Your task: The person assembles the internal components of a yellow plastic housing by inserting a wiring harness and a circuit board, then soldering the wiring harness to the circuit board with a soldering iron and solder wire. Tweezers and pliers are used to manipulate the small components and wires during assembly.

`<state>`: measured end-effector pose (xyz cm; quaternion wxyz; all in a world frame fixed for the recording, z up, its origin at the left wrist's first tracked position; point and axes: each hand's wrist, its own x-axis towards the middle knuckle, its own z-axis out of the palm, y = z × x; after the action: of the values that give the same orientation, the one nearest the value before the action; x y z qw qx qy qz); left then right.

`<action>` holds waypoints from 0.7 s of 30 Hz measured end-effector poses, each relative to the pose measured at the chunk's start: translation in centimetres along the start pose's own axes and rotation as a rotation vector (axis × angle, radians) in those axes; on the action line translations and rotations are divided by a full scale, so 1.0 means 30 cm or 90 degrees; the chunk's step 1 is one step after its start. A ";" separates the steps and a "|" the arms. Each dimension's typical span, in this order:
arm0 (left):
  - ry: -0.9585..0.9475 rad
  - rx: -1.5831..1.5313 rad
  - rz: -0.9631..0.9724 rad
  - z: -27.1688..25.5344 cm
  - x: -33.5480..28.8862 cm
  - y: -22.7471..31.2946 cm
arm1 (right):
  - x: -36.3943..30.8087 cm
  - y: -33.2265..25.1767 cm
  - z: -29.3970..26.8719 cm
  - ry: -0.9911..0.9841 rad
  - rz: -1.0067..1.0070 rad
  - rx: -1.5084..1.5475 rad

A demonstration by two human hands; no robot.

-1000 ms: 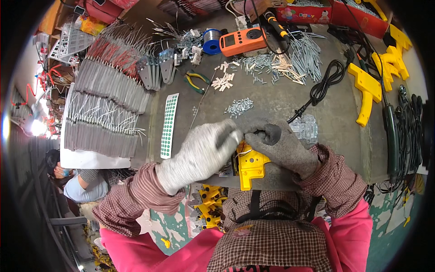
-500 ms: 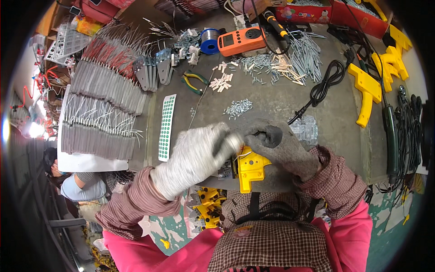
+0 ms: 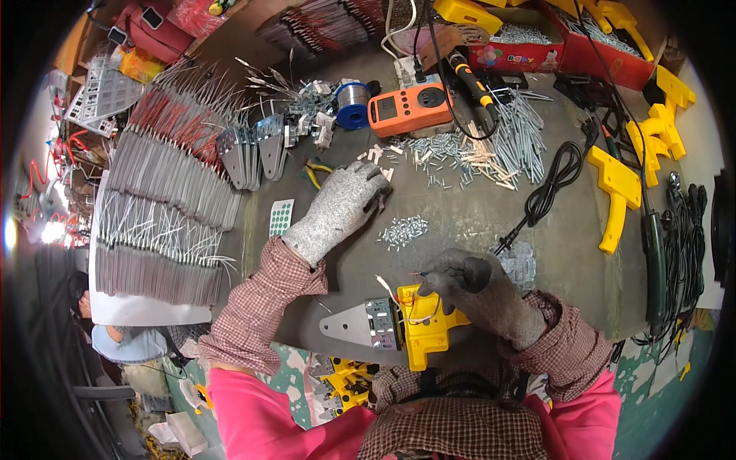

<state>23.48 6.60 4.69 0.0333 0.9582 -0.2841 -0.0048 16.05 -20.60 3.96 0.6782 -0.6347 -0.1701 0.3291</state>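
My left hand (image 3: 343,207), in a pale grey glove, reaches over the small cream-coloured pieces (image 3: 373,155) with its fingers curled down together. What lies between its fingertips is hidden. My right hand (image 3: 481,290), in a darker grey glove, pinches a thin wire (image 3: 418,274) above a yellow gun-shaped plastic housing (image 3: 424,337). The housing lies near the bench's front edge, with wires across it. A tapered metal plate (image 3: 345,326) with holes adjoins its left side. A white-tipped wire (image 3: 383,285) sticks up beside them.
Small screws (image 3: 402,232) lie mid-bench. Beyond are green-handled pliers (image 3: 313,176), a solder spool (image 3: 353,105), an orange meter (image 3: 410,110) and long screws (image 3: 521,130). Bundled grey strips (image 3: 169,188) fill the left. A black cable (image 3: 553,180) and yellow housings (image 3: 616,192) lie right.
My left hand has moved away from my right, up toward the cream-coloured pieces, uncovering the metal plate. My right hand remains by the yellow housing. The view has shifted slightly.
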 end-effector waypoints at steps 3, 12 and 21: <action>0.006 -0.030 -0.039 -0.015 0.021 -0.002 | 0.004 0.010 0.002 0.020 -0.030 -0.035; 0.255 -0.776 -0.217 -0.095 -0.195 0.300 | 0.015 0.023 0.008 0.007 -0.015 0.055; 0.121 -0.756 -0.354 -0.135 -0.261 0.384 | 0.003 -0.002 0.016 0.022 0.004 -0.030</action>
<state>10.76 1.49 9.43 0.5780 0.8111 0.0288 -0.0847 15.80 -20.18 4.08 0.6649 -0.6564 -0.1641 0.3165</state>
